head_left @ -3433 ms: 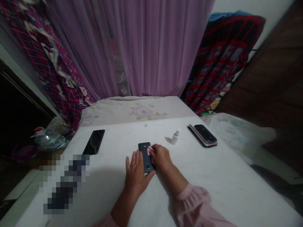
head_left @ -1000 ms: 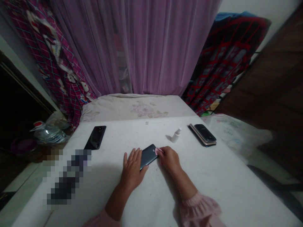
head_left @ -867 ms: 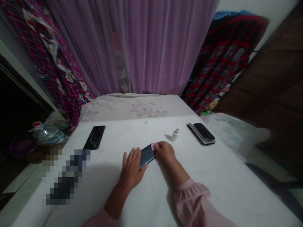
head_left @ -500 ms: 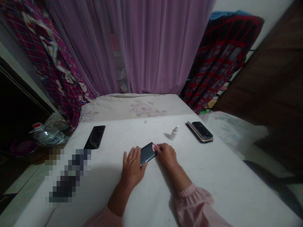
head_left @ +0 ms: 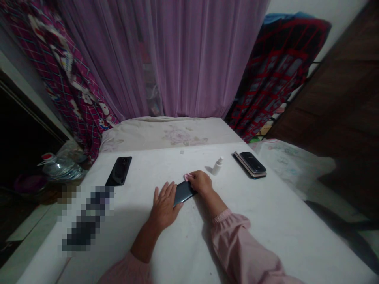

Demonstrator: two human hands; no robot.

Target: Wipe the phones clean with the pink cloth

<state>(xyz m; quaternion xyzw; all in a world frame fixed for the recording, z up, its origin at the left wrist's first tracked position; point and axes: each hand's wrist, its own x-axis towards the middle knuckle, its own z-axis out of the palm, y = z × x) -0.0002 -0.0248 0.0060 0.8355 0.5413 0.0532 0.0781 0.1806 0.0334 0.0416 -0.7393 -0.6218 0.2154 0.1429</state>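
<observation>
Left hand (head_left: 164, 203) was open and flat against the dark phone (head_left: 183, 193) on the white tabletop (head_left: 266, 236), while the right hand (head_left: 201, 183) pinched a pink cloth (head_left: 187, 177) at the phone's far end. Past that phone sat one small white spray bottle (head_left: 218, 166), with a stack of phones (head_left: 249, 164) off to its right and one black phone (head_left: 119, 170) off to its left.

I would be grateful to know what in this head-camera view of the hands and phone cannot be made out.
In the head view:
The pink cloth: mostly hidden by the right hand.
The underside of the dark phone: hidden against the table.
The object at the table's left: covered by a pixelated blur.
The small white bottle's label: too small to read.
</observation>
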